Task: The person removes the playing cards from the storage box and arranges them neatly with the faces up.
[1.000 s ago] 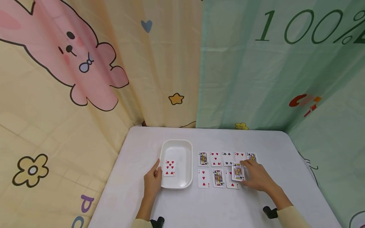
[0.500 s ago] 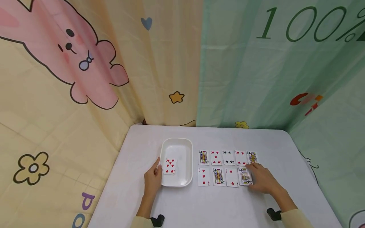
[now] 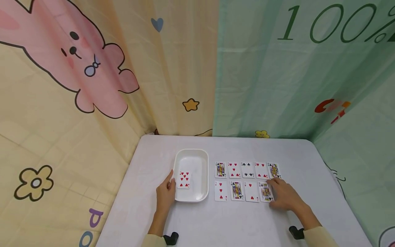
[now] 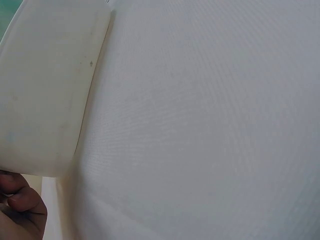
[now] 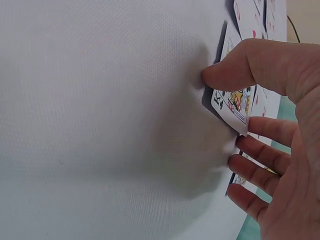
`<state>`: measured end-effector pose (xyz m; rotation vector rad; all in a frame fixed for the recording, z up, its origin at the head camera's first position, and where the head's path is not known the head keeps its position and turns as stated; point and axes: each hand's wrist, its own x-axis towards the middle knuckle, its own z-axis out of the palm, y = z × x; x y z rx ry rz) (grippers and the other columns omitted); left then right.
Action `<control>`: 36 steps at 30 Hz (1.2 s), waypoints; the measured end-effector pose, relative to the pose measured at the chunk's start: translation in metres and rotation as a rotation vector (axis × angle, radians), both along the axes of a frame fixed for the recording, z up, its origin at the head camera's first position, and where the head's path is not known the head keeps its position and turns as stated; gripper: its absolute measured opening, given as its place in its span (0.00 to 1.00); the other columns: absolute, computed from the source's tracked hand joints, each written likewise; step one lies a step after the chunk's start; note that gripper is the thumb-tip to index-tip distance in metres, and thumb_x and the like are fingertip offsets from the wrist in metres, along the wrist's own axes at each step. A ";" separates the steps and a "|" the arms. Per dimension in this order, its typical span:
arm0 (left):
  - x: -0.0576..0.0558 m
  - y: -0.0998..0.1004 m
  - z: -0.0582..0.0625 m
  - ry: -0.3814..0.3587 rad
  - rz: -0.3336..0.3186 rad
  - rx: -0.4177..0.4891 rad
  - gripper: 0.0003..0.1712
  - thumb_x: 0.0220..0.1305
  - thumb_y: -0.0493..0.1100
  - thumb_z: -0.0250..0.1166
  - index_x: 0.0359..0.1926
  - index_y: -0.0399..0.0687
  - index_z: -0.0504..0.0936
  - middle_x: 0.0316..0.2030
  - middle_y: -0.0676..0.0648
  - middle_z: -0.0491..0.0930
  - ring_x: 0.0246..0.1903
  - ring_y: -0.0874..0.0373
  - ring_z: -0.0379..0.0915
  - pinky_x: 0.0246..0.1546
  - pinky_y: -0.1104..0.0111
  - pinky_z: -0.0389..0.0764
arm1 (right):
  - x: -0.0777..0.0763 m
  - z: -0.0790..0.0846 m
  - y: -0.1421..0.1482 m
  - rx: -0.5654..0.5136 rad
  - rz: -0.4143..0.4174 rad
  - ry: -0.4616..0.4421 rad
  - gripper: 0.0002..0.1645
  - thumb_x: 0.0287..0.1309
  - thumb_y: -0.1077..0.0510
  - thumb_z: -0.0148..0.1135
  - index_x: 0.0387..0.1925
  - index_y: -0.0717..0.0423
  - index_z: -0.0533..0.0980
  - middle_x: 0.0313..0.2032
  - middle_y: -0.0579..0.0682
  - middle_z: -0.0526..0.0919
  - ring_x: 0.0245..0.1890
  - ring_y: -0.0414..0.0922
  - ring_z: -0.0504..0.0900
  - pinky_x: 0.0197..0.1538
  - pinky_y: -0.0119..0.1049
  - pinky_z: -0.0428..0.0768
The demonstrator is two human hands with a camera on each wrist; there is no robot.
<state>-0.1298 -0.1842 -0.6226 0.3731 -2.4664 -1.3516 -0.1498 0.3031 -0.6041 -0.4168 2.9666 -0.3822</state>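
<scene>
My left hand (image 3: 165, 195) grips the left rim of a white plastic tray (image 3: 198, 193). In the left wrist view its curled fingers (image 4: 27, 200) meet the tray's edge. One hearts playing card (image 3: 184, 180) lies face up inside the tray. At the right end of the front row, my right hand (image 3: 285, 195) holds a king of clubs (image 3: 265, 192) by its right side. The right wrist view has the thumb (image 5: 227, 75) at one edge of this king of clubs (image 5: 235, 102) and the index finger at a corner; the other fingers are spread loosely.
Two rows of face-up playing cards lie right of the tray, a back row with a five of hearts (image 3: 234, 170) and a front row with a three of hearts (image 3: 220, 190). A white cloth (image 3: 234, 226) covers the table. Printed curtains (image 3: 262, 85) hang behind and at both sides.
My right hand has carried the king of clubs rightward and down, from over the neighbouring hearts card to the front row's right end. The left hand and tray stay put.
</scene>
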 end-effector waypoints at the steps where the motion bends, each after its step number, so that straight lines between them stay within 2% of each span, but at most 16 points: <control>1: 0.000 0.000 0.000 -0.001 0.001 0.003 0.25 0.73 0.39 0.62 0.69 0.52 0.78 0.18 0.53 0.63 0.18 0.65 0.56 0.19 0.74 0.60 | 0.000 0.001 0.000 0.001 -0.001 0.001 0.51 0.29 0.50 0.80 0.62 0.60 0.77 0.59 0.63 0.77 0.55 0.64 0.79 0.54 0.62 0.79; 10: 0.001 -0.001 0.001 0.008 0.003 0.023 0.24 0.74 0.41 0.62 0.69 0.54 0.78 0.18 0.53 0.64 0.18 0.63 0.58 0.18 0.73 0.61 | 0.001 0.003 0.001 -0.023 0.004 0.002 0.53 0.29 0.50 0.81 0.64 0.59 0.75 0.60 0.64 0.76 0.56 0.66 0.78 0.54 0.65 0.79; 15: 0.002 0.000 0.000 -0.014 -0.004 0.034 0.25 0.74 0.42 0.62 0.70 0.56 0.78 0.18 0.52 0.65 0.19 0.62 0.59 0.19 0.74 0.61 | 0.003 0.006 0.003 -0.030 0.008 -0.005 0.53 0.32 0.50 0.80 0.66 0.59 0.73 0.61 0.67 0.75 0.58 0.68 0.77 0.55 0.66 0.79; 21: 0.001 -0.002 -0.001 -0.010 0.008 0.033 0.25 0.74 0.41 0.62 0.69 0.56 0.78 0.18 0.52 0.65 0.19 0.61 0.59 0.19 0.74 0.62 | -0.003 0.021 -0.004 -0.058 0.005 0.035 0.49 0.44 0.48 0.79 0.67 0.61 0.72 0.62 0.70 0.75 0.61 0.69 0.75 0.56 0.67 0.78; 27: 0.001 -0.003 0.000 -0.013 0.010 0.031 0.25 0.74 0.41 0.62 0.70 0.56 0.78 0.19 0.52 0.65 0.19 0.61 0.59 0.19 0.74 0.62 | -0.021 0.035 -0.033 -0.115 0.009 0.081 0.46 0.52 0.45 0.76 0.69 0.59 0.71 0.65 0.66 0.74 0.64 0.67 0.73 0.60 0.67 0.76; 36: 0.000 0.000 -0.001 -0.014 0.011 0.053 0.25 0.73 0.39 0.62 0.69 0.54 0.78 0.18 0.53 0.64 0.19 0.64 0.58 0.19 0.74 0.61 | -0.054 0.045 -0.108 -0.202 0.092 0.107 0.47 0.55 0.41 0.74 0.72 0.52 0.69 0.67 0.58 0.74 0.66 0.60 0.75 0.62 0.63 0.77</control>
